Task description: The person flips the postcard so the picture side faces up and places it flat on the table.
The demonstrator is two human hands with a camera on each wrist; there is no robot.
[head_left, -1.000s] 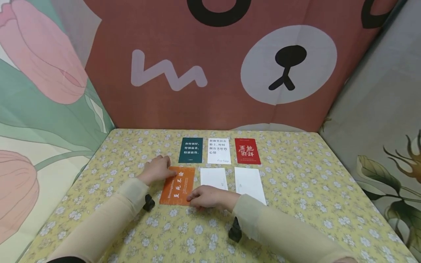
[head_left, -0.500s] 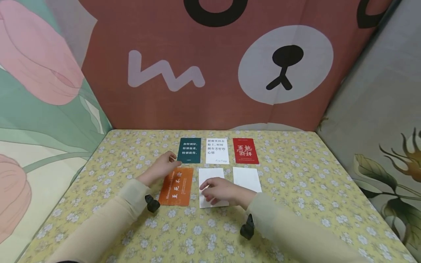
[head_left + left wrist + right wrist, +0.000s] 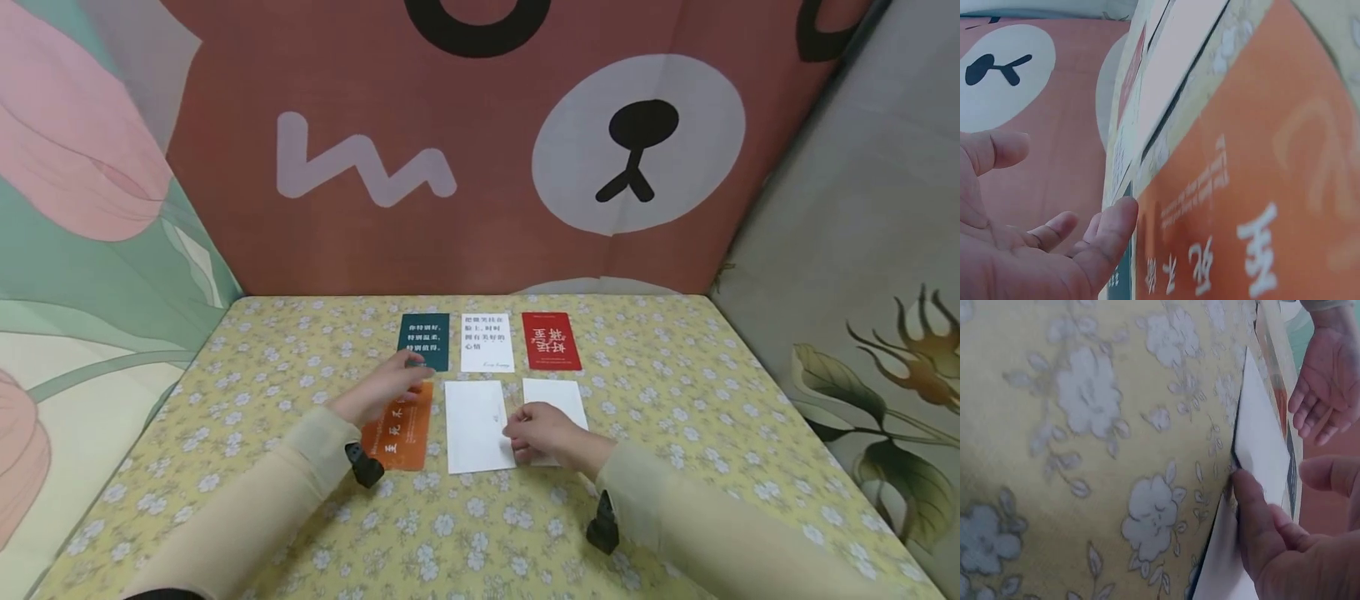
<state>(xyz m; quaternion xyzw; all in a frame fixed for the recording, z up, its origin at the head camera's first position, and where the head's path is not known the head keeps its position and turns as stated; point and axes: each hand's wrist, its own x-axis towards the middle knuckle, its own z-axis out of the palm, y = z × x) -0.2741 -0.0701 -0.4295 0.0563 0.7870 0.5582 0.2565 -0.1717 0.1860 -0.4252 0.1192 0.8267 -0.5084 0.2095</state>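
Shifting rightward since half a second ago, the right hand [image 3: 546, 429] is uncovering the near row's middle white card [image 3: 475, 425] and is now poised between it and the right white card [image 3: 562, 392]. Its fingers are bending lightly with the thumb apart, gripping nothing; whether a fingertip is touching paper, I cannot tell. Meanwhile the left hand [image 3: 378, 387] is hanging empty, fingers loose, over the far left part of the orange card [image 3: 408, 437], which is lying leftmost in that row. Beyond, a green card [image 3: 425, 333], a lettered card [image 3: 485, 342] and a red card [image 3: 551, 342] are forming the far row.

Laying out is looking nearly done; perhaps some straightening is remaining. Six cards are lying on the worktop [image 3: 450, 542]: three white, one orange, one green, one red.
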